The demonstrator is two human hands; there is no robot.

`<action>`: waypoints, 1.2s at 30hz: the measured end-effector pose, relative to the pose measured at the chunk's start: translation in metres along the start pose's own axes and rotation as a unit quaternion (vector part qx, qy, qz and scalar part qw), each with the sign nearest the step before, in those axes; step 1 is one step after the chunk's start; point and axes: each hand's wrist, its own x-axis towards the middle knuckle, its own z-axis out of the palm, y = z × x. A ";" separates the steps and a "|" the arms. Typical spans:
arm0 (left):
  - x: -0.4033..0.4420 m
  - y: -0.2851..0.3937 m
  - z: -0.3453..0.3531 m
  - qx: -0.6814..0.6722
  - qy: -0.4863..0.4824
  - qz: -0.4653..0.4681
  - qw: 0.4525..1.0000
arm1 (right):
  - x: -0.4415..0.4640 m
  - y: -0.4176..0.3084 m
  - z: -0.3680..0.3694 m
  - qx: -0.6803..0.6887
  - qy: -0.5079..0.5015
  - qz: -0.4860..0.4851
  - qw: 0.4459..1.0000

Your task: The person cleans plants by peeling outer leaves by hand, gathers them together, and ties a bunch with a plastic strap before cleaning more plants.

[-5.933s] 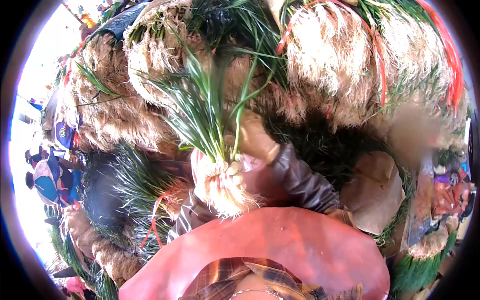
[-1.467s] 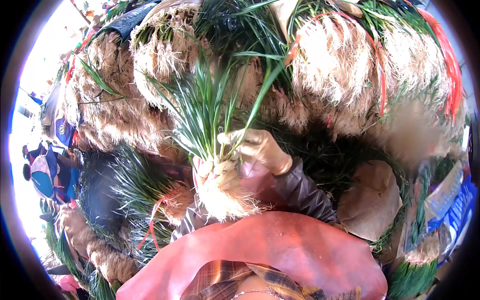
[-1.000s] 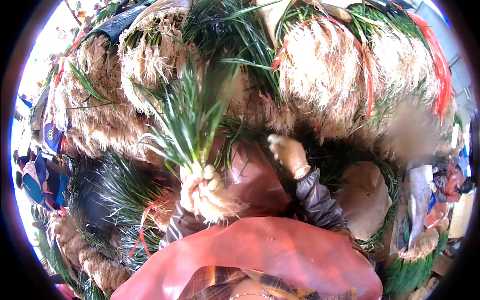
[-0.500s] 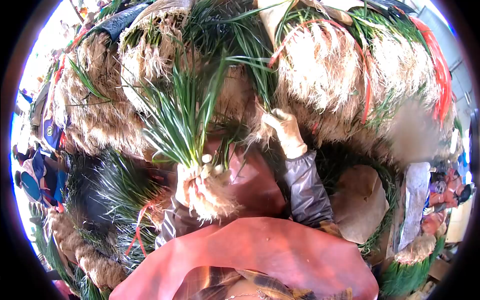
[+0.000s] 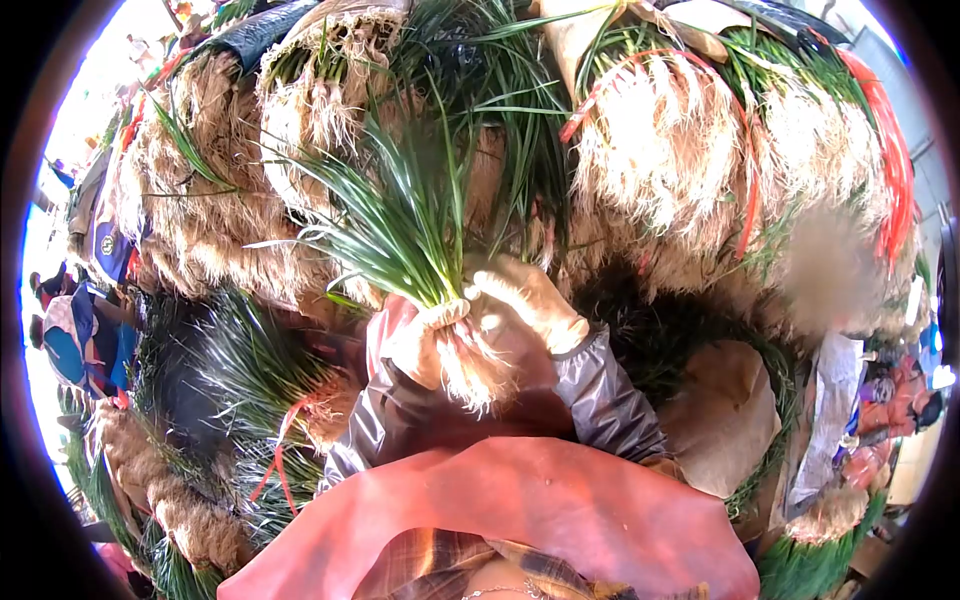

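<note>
A bunch of green onions (image 5: 425, 235), with long green leaves and pale tangled roots, stands tilted in front of my red apron. My left hand (image 5: 420, 345), in a pale glove, is wrapped round the stems just above the roots. From the other side my right hand (image 5: 530, 300), gloved too, reaches in and presses its fingers against the stems. Its fingertips are partly hidden by the leaves and the hand itself. The roots (image 5: 475, 375) hang below both hands.
Large bundles of rooted green onions (image 5: 660, 140) are stacked ahead, some bound with red ties (image 5: 880, 150). A red-tied bunch (image 5: 270, 370) lies at my left. A brown round sheet (image 5: 725, 415) is at my right. People (image 5: 890, 400) sit farther off.
My right hand has come down and left from the stacked bundles, where it pinched some rooted strands, to the bunch. My left hand has moved right with the bunch.
</note>
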 end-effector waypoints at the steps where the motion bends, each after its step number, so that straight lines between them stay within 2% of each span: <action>1: 0.001 -0.001 -0.007 0.002 0.002 -0.002 1.000 | 0.005 0.000 0.001 0.142 0.020 0.011 0.990; 3: 0.009 -0.005 -0.029 0.033 -0.073 -0.027 0.996 | 0.011 0.002 -0.004 0.118 0.055 -0.011 0.991; 4: 0.011 -0.009 -0.034 0.035 -0.073 -0.026 0.996 | 0.015 0.005 -0.007 0.091 0.088 -0.034 0.991; 5: 0.013 -0.012 -0.040 0.039 -0.066 -0.033 0.996 | 0.023 0.012 -0.012 -0.067 0.153 -0.103 0.981; 6: 0.012 -0.008 -0.035 0.043 -0.060 -0.039 0.996 | 0.027 0.011 -0.008 -0.223 0.212 -0.168 0.936; 7: 0.005 -0.009 -0.024 0.015 -0.029 -0.016 0.999 | 0.024 0.006 -0.009 -0.516 0.260 -0.171 0.798; 8: 0.005 -0.008 -0.026 0.016 -0.029 -0.016 0.999 | 0.026 0.016 -0.003 -0.529 0.316 -0.245 0.748; 9: 0.005 -0.006 -0.026 -0.010 -0.043 -0.036 0.998 | 0.030 0.018 -0.003 -0.323 0.366 -0.252 0.836; 10: -0.003 -0.006 -0.026 -0.044 -0.062 -0.036 0.996 | 0.036 0.017 -0.005 -0.099 0.397 -0.247 0.878; 11: -0.015 0.003 -0.011 -0.077 -0.081 -0.038 0.993 | 0.046 0.016 -0.030 -0.036 0.390 -0.236 0.889; 12: -0.005 -0.008 -0.034 -0.171 -0.182 -0.086 0.965 | 0.048 0.014 -0.060 0.031 0.381 -0.223 0.897; 14: 0.001 -0.013 -0.053 -0.288 -0.267 -0.131 0.910 | 0.029 0.010 -0.063 -0.050 0.288 -0.249 0.923; 15: 0.004 -0.012 -0.058 -0.303 -0.270 -0.145 0.902 | 0.014 0.004 -0.052 -0.056 0.136 -0.145 0.978; 16: 0.003 -0.010 -0.055 -0.322 -0.265 -0.156 0.895 | -0.001 -0.003 -0.041 -0.060 -0.019 -0.035 0.997; 18: 0.004 -0.016 -0.053 -0.351 -0.263 -0.156 0.885 | -0.011 -0.016 0.010 0.126 -0.083 -0.072 0.986; 20: 0.006 -0.022 -0.055 -0.365 -0.279 -0.163 0.873 | 0.001 -0.007 0.016 0.262 -0.095 -0.061 0.958; 22: 0.001 -0.022 -0.058 -0.377 -0.289 -0.166 0.864 | 0.006 -0.001 0.017 0.146 0.002 -0.096 0.985; 23: -0.001 -0.021 -0.059 -0.356 -0.258 -0.149 0.886 | 0.009 0.004 0.016 0.073 0.053 -0.102 0.991; 24: 0.000 -0.019 -0.060 -0.336 -0.228 -0.129 0.905 | 0.018 0.017 0.007 -0.114 0.087 -0.204 0.968; 25: 0.002 -0.017 -0.062 -0.303 -0.249 -0.151 0.907 | 0.024 0.025 0.002 -0.292 0.160 -0.291 0.897; 27: 0.004 -0.020 -0.065 -0.287 -0.212 -0.149 0.922 | 0.031 0.029 0.008 -0.348 0.244 -0.371 0.826; 28: 0.003 -0.022 -0.061 -0.267 -0.203 -0.144 0.931 | 0.023 0.023 0.012 -0.330 0.271 -0.338 0.839; 29: 0.005 -0.026 -0.058 -0.283 -0.218 -0.144 0.923 | 0.020 0.018 0.017 -0.190 0.278 -0.265 0.904; 30: 0.005 -0.026 -0.052 -0.301 -0.254 -0.145 0.908 | 0.021 0.014 0.019 -0.044 0.275 -0.189 0.942; 31: 0.005 -0.025 -0.053 -0.302 -0.257 -0.144 0.907 | 0.026 0.011 0.024 -0.058 0.318 -0.281 0.904; 32: 0.004 -0.023 -0.057 -0.284 -0.259 -0.135 0.913 | 0.017 0.001 0.019 -0.088 0.350 -0.324 0.875; 33: 0.004 -0.021 -0.063 -0.266 -0.260 -0.126 0.920 | 0.013 -0.018 0.005 0.025 0.416 -0.206 0.886; 35: -0.002 -0.017 -0.077 -0.226 -0.256 -0.115 0.933 | 0.012 -0.014 -0.063 0.033 0.422 -0.265 0.866; 36: -0.001 -0.015 -0.076 -0.209 -0.255 -0.105 0.938 | -0.003 -0.030 -0.072 0.017 0.364 -0.152 0.919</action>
